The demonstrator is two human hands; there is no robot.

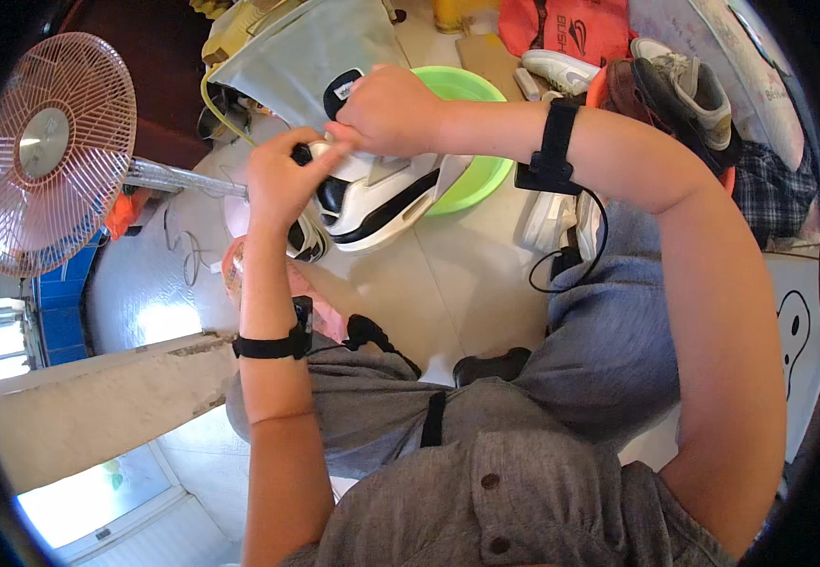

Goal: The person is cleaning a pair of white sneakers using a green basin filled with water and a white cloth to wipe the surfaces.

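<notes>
A white sneaker point(374, 202) with black panels is tilted on its side between my hands, its sole towards me. My left hand point(286, 173) grips the sneaker's upper at the left, thumb and fingers pinched near its black part. My right hand point(395, 113) is closed on the upper edge of the same sneaker, beside its black tongue point(339, 92) with a label. What the fingertips pinch is hidden. Below and left of this sneaker, another black and white shoe point(305, 239) stands on the floor. A green plastic basin point(477, 188) lies behind my right wrist.
A pedestal fan point(52, 152) stands at the left. A grey bin point(310, 46) is ahead. At the right are a white sneaker point(558, 69), an orange-rimmed basin point(597, 88) heaped with shoes, a red bag point(566, 28) and pale shoes point(550, 220). A pink plastic bag point(314, 301) lies near my left forearm.
</notes>
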